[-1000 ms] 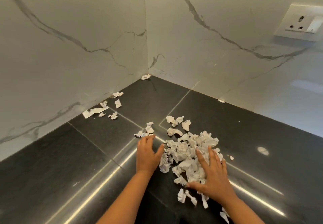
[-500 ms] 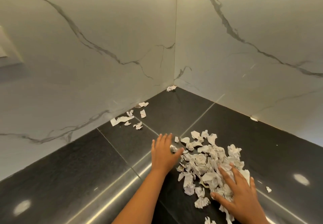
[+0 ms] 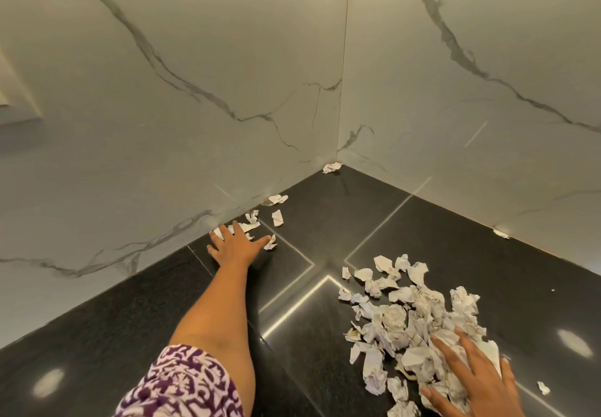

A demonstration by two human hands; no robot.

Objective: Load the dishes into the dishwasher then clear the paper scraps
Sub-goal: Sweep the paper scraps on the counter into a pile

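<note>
While right hand (image 3: 478,381) presses one scrap pile (image 3: 413,316), left hand (image 3: 234,247) touches wall-side scraps (image 3: 270,243), all fingers (image 3: 468,346) released.

This looks like a home kitchen. A polished black stone tabletop (image 3: 325,221) with thin straight seams runs into a corner, where two walls of large white slabs with grey marble veining (image 3: 195,75) meet as a backsplash. Soft spots of reflected light (image 3: 48,384) glint on the dark surface.
</note>
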